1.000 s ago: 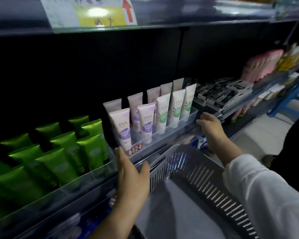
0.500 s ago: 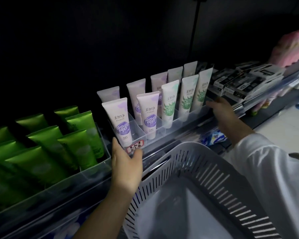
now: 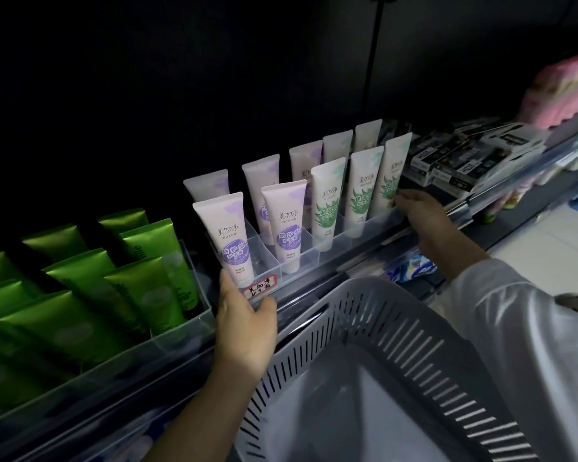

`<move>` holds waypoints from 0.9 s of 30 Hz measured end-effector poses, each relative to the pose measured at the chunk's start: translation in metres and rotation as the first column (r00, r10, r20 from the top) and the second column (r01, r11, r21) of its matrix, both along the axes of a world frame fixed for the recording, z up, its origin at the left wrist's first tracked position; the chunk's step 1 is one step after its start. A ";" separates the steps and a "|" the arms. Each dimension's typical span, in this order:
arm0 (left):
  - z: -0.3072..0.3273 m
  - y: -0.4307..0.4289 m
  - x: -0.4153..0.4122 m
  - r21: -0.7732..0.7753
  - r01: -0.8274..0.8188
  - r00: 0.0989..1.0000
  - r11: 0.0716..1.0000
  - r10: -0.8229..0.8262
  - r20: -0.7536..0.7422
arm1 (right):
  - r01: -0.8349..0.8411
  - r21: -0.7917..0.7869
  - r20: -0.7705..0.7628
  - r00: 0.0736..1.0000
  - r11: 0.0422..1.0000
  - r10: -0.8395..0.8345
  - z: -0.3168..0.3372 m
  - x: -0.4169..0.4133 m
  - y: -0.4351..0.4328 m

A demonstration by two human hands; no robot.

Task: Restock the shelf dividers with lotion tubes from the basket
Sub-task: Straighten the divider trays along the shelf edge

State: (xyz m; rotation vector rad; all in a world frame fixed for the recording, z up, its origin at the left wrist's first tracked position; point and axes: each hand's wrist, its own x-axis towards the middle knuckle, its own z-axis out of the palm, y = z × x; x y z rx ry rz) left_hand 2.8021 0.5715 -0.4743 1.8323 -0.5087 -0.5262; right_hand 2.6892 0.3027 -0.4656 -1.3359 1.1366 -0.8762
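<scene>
Both hands have stayed at the two ends of the tray over the last half second, while the view has dipped closer. Left fingers lie up the left wall of the clear plastic divider tray, thumb across its front lip beside the red-edged handwritten label, so the left hand grips that corner. Right fingers curl over the far end wall, and the right hand holds that end.

White lotion tubes with purple or green-leaf prints stand cap-down in two rows, and each slot that shows holds one. The grey slotted plastic basket below shows only bare floor. Restocking looks done, bar squaring the tray.

The basket's near part is cut off, and the shelf's depth behind the back row is lost in darkness.
</scene>
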 end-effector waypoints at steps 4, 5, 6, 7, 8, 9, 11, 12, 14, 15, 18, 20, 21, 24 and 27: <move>-0.001 0.002 -0.001 0.015 0.014 1.000 1.000 -0.014 0.006 | 0.009 -0.012 -0.012 1.000 1.000 -0.010 -0.004 -0.005 0.000; -0.001 0.002 -0.001 0.016 0.016 1.000 1.000 -0.016 0.009 | 0.016 -0.009 -0.009 1.000 1.000 -0.016 -0.004 -0.007 0.000; -0.001 0.002 -0.002 0.013 0.018 1.000 1.000 -0.019 0.012 | 0.013 -0.007 -0.006 1.000 1.000 -0.013 -0.005 -0.008 0.000; -0.001 0.003 -0.003 0.013 0.020 1.000 1.000 -0.020 0.015 | 0.005 -0.008 0.003 1.000 1.000 -0.005 -0.006 -0.009 -0.001; -0.001 0.003 -0.003 0.019 0.020 1.000 1.000 -0.020 0.018 | 0.001 -0.008 0.002 1.000 1.000 -0.001 -0.006 -0.009 -0.002; 0.000 0.004 -0.004 0.025 0.022 1.000 0.999 -0.022 0.018 | 0.001 -0.011 0.004 1.000 1.000 -0.001 -0.006 -0.010 -0.001; 0.000 0.004 -0.006 0.027 0.030 0.999 0.999 -0.030 0.016 | 0.021 -0.015 0.021 1.000 1.000 -0.020 -0.007 -0.010 -0.001; 0.000 0.005 -0.006 0.024 0.035 0.999 0.999 -0.036 0.017 | 0.031 -0.013 0.024 0.999 0.999 -0.031 -0.008 -0.010 -0.002; -0.002 0.006 -0.006 0.027 0.042 0.999 0.999 -0.043 0.019 | 0.044 -0.020 0.019 0.999 0.999 -0.043 -0.009 -0.010 -0.002; -0.003 0.006 -0.005 0.029 0.044 0.999 0.999 -0.045 0.019 | 0.048 -0.022 0.021 0.999 0.999 -0.048 -0.011 -0.010 -0.003; -0.005 0.006 -0.005 0.035 0.045 0.999 0.998 -0.046 0.027 | 0.051 -0.025 -0.001 0.999 0.998 -0.051 -0.012 -0.009 -0.005; -0.006 0.007 -0.006 0.036 0.048 0.998 0.998 -0.050 0.043 | 0.050 -0.020 -0.009 0.999 0.999 -0.051 -0.012 -0.010 -0.005; -0.005 0.007 -0.006 0.034 0.051 0.998 0.998 -0.053 0.044 | 0.053 -0.019 -0.004 0.999 0.998 -0.053 -0.012 -0.009 -0.005; -0.003 0.008 -0.007 0.044 0.054 0.997 0.998 -0.057 0.055 | 0.049 -0.024 -0.031 0.998 0.999 -0.049 -0.010 -0.011 -0.002; -0.004 0.007 -0.006 0.048 0.058 0.997 0.997 -0.061 0.057 | 0.060 -0.014 -0.038 0.997 0.998 -0.061 -0.010 -0.012 0.000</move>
